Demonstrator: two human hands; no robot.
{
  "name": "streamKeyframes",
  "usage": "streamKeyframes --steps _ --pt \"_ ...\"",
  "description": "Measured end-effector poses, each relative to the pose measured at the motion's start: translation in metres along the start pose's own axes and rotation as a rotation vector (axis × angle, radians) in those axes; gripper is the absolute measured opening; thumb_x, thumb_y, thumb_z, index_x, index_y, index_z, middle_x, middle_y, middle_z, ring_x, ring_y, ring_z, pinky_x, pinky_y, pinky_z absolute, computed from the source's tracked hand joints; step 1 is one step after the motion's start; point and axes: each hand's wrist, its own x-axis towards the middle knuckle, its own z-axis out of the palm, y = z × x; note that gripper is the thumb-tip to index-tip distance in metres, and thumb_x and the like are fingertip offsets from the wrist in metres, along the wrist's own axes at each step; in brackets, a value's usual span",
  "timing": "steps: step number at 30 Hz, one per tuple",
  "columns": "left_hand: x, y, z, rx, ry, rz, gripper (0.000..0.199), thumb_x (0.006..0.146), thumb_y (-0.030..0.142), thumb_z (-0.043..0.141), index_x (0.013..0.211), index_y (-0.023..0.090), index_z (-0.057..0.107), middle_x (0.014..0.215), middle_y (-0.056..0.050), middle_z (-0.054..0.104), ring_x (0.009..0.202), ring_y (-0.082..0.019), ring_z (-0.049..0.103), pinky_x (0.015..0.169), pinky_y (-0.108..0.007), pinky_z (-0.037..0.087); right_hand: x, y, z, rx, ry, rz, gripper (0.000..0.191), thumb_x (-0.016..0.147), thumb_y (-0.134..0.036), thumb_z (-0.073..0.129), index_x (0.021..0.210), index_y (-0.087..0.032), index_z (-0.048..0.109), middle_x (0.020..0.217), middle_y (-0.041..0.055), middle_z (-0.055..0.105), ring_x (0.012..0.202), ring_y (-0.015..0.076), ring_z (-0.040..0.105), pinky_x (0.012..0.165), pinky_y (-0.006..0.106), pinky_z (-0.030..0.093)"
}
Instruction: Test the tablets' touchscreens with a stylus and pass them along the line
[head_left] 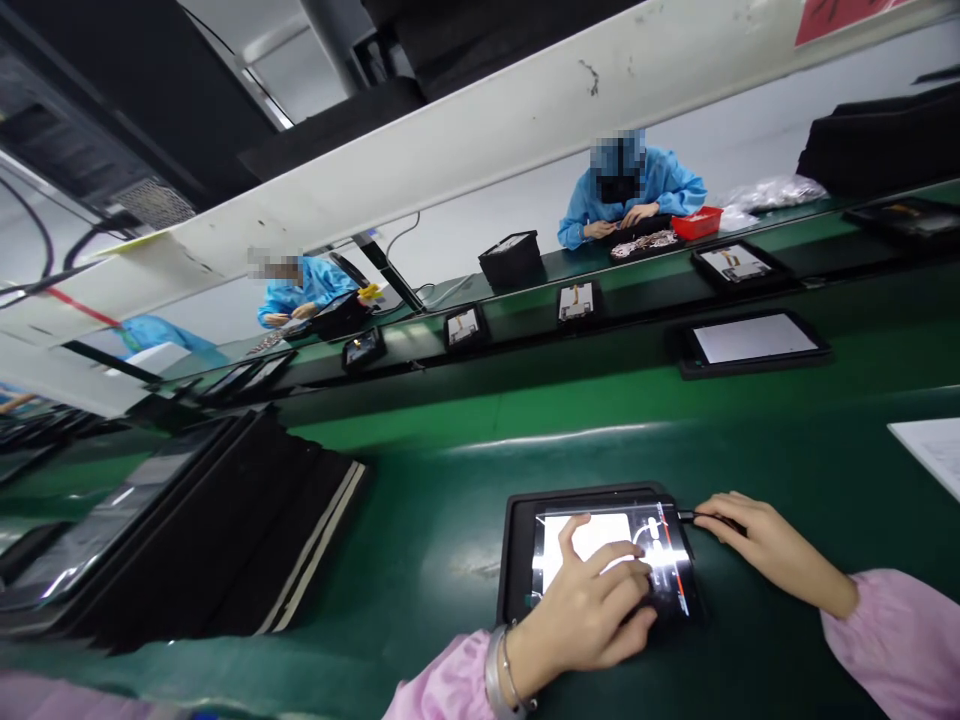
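A tablet with a lit screen point(585, 535) lies in a black tray point(517, 530) on the green table. My left hand point(600, 600) is over the lower part of the screen, fingers spread and bent, some fingertips at the glass; a bracelet is on its wrist. My right hand point(765, 545) is closed around a thin black cable point(720, 519) whose plug meets the right edge of the tablet. The palm side of both hands is hidden.
A tall stack of black trays point(225, 540) stands at the left. Another tray with a white-screened device point(754, 338) sits behind at the right, near a paper sheet point(930, 450). Trays with parts line a belt point(517, 335); people in blue sit beyond.
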Motion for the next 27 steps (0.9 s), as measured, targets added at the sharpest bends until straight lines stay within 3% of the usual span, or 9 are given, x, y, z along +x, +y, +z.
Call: streamKeyframes --steps 5,13,18,23,27 --pt "-0.005 0.000 -0.003 0.010 0.004 0.077 0.014 0.094 0.030 0.058 0.086 0.019 0.063 0.111 0.001 0.077 0.114 -0.016 0.065 0.124 -0.048 -0.006 0.000 -0.006 0.001 0.037 0.045 0.009 0.037 0.106 -0.061 0.050 0.096 -0.032 0.072 0.097 -0.0018 0.074 0.094 0.0283 0.065 0.093 0.044 0.042" --pt "-0.007 0.000 0.001 -0.043 0.047 0.078 0.016 0.095 0.031 0.055 0.088 0.018 0.062 0.106 0.001 0.078 0.113 -0.015 0.066 0.125 -0.043 -0.005 -0.004 -0.007 0.003 0.054 0.106 -0.052 0.034 0.107 -0.058 0.051 0.099 -0.032 0.071 0.099 -0.0022 0.074 0.094 0.0265 0.066 0.096 0.042 0.040" --pt "-0.006 0.000 -0.002 -0.084 0.151 0.071 0.021 0.096 0.031 0.050 0.085 0.018 0.061 0.106 0.001 0.078 0.115 -0.015 0.066 0.125 -0.044 0.000 -0.004 -0.011 0.001 0.034 0.116 -0.091 0.032 0.109 -0.054 0.050 0.100 -0.031 0.071 0.097 -0.0022 0.074 0.092 0.0254 0.067 0.098 0.043 0.038" --pt "-0.006 0.001 -0.001 -0.064 0.070 0.125 0.019 0.096 0.032 0.053 0.088 0.017 0.061 0.107 0.000 0.078 0.112 -0.015 0.067 0.125 -0.045 -0.005 -0.004 -0.014 0.002 0.010 0.135 -0.102 0.032 0.109 -0.051 0.050 0.099 -0.029 0.071 0.095 -0.0007 0.073 0.089 0.0251 0.067 0.098 0.044 0.040" --pt "-0.003 -0.001 -0.006 -0.076 0.017 0.025 0.023 0.096 0.038 0.055 0.103 0.018 0.063 0.114 -0.003 0.076 0.115 -0.020 0.066 0.125 -0.048 -0.005 -0.003 -0.013 0.003 -0.001 0.135 -0.065 0.033 0.107 -0.051 0.050 0.097 -0.028 0.072 0.096 0.0014 0.074 0.090 0.0272 0.068 0.097 0.045 0.044"
